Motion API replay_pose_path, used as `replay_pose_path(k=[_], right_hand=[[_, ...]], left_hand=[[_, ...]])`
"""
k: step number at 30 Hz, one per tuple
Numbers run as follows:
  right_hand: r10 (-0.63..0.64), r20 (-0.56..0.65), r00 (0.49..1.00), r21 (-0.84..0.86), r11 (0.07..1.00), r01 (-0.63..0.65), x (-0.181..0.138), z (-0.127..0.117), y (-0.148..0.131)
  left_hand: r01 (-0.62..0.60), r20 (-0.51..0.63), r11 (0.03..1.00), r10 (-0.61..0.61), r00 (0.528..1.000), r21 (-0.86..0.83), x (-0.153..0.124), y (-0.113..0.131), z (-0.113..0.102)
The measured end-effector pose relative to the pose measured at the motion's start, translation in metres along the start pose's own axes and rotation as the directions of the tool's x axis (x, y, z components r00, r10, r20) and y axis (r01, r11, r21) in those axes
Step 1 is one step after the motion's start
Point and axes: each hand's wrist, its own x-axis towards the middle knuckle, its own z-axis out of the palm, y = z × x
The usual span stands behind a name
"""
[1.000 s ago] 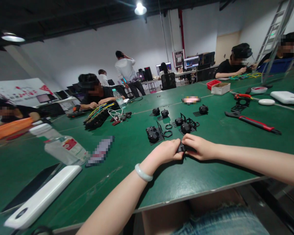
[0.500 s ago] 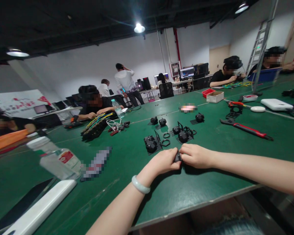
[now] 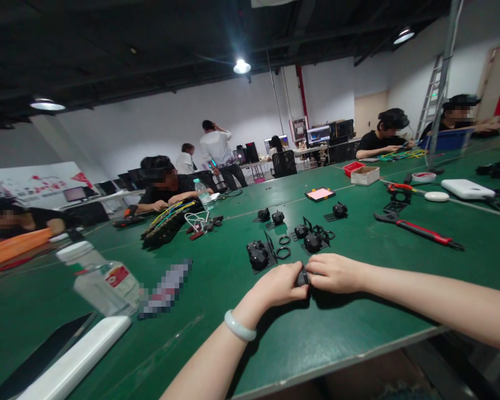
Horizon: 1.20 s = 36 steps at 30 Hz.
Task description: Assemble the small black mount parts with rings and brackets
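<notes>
My left hand (image 3: pixel 280 285) and my right hand (image 3: pixel 332 273) meet over the green table (image 3: pixel 358 316) and both pinch one small black part (image 3: pixel 302 277) between their fingertips. Most of that part is hidden by my fingers. A pale bangle (image 3: pixel 239 326) sits on my left wrist. Just beyond my hands lie several black parts on brackets (image 3: pixel 258 255) (image 3: pixel 313 241) and two loose black rings (image 3: pixel 283 246).
A plastic bottle (image 3: pixel 100 278), a white box (image 3: pixel 73 361) and a dark phone lie at the near left. A red-handled wrench (image 3: pixel 419 229), a white box (image 3: pixel 466 188) and a cardboard tray (image 3: pixel 365 174) lie to the right. Other people sit at the far side with cable bundles (image 3: pixel 166 218).
My head tilted up, so the table and hands sit lower in the picture. My hands stay together on the small black part, fingers shifting slightly.
</notes>
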Motion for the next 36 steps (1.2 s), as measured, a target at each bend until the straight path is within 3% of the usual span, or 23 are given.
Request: replay_pose_path(k=[9, 16, 36], right_hand=[[0.236, 0.065, 0.97, 0.389, 0.889, -0.242, -0.0052, -0.0063, -0.0002], [0.356, 0.18, 0.917, 0.537, 0.745, -0.395, -0.0031, -0.0094, -0.003], [0.42, 0.165, 0.893, 0.698, 0.589, -0.406, -0.0038, -0.0049, -0.0022]], left_hand=[[-0.046, -0.022, 0.996, 0.045, 0.999, -0.074, 0.0004, -0.0029, 0.0007], [-0.049, -0.013, 0.992, 0.048, 0.999, -0.113, 0.0024, -0.0049, 0.0037], [-0.018, 0.0, 0.995, 0.018, 1.0, -0.1, 0.0027, -0.0037, 0.0046]])
